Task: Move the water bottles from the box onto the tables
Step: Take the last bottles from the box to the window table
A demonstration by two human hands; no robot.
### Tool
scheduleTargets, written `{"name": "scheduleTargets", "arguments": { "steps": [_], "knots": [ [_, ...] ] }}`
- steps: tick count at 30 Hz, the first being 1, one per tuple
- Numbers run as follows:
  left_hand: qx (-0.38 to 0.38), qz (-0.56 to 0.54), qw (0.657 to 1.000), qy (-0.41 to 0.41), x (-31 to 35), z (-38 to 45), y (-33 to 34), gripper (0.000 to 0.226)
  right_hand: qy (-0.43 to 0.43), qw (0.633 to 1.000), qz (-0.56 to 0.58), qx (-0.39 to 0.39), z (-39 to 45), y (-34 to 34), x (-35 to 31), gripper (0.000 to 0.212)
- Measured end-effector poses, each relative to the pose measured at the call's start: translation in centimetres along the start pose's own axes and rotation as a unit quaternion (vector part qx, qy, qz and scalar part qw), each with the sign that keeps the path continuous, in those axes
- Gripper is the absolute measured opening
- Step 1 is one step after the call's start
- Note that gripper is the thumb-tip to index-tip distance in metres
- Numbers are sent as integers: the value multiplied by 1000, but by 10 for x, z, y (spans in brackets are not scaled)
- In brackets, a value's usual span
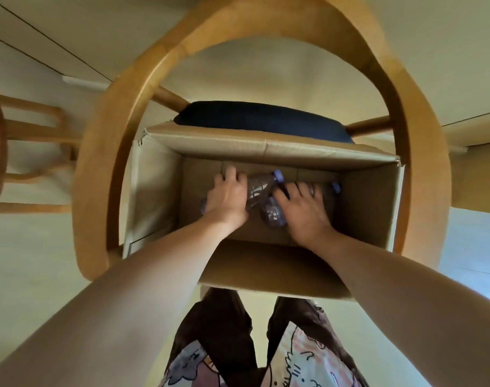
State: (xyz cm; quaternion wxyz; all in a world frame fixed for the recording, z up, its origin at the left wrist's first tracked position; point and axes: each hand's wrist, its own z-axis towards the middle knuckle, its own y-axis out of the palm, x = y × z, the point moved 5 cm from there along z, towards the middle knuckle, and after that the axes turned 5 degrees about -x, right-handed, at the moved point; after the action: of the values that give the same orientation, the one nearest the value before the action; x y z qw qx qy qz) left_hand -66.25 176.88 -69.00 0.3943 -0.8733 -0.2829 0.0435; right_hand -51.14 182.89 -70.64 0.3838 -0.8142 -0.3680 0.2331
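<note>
Both hands reach down into an open cardboard box (366,208) that sits on a chair (121,152) with a dark seat cushion (260,118).

Left hand (228,198): it lies palm-down over a clear bottle (259,188) lying on its side on the box floor. The fingers curl over the bottle body; the blue cap (278,175) points away, up and to the right of the knuckles. A bluish part shows at the hand's left edge — whether it belongs to the same bottle cannot be determined.

Right hand (304,209): it lies palm-down over a second bottle, fingers spread and bent over it. That bottle's cap (335,187) protrudes just beyond the fingertips on the right. The grip underneath is hidden; the hand appears closed around the body.

A third bottle (271,216) lies between the two hands, its clear ribbed end facing the camera — touching or just beside the right thumb.

All visible bottles are inside the box, at its bottom. The near flap (266,269) hangs outward toward the person's legs.
</note>
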Motion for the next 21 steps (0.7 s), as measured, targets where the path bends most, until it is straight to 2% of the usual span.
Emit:
{"name": "scheduleTargets", "arguments": {
  "steps": [4,9,12,17,21],
  "knots": [
    [-18,-45,998,-41,-12,-34,-18,76,16,994,109,-11,-27,-23,2,78],
    [10,-153,986,-61,-15,-70,-57,81,58,965,256,21,-54,-67,-3,80],
    [46,-234,969,-66,-11,-101,-101,75,77,943,322,43,-72,-108,-8,80],
    [92,-333,938,-36,5,-138,-181,68,119,893,423,96,-99,-177,-4,69],
    [124,-379,916,32,29,-165,-237,61,161,839,490,174,-136,-229,9,70]
  ]
}}
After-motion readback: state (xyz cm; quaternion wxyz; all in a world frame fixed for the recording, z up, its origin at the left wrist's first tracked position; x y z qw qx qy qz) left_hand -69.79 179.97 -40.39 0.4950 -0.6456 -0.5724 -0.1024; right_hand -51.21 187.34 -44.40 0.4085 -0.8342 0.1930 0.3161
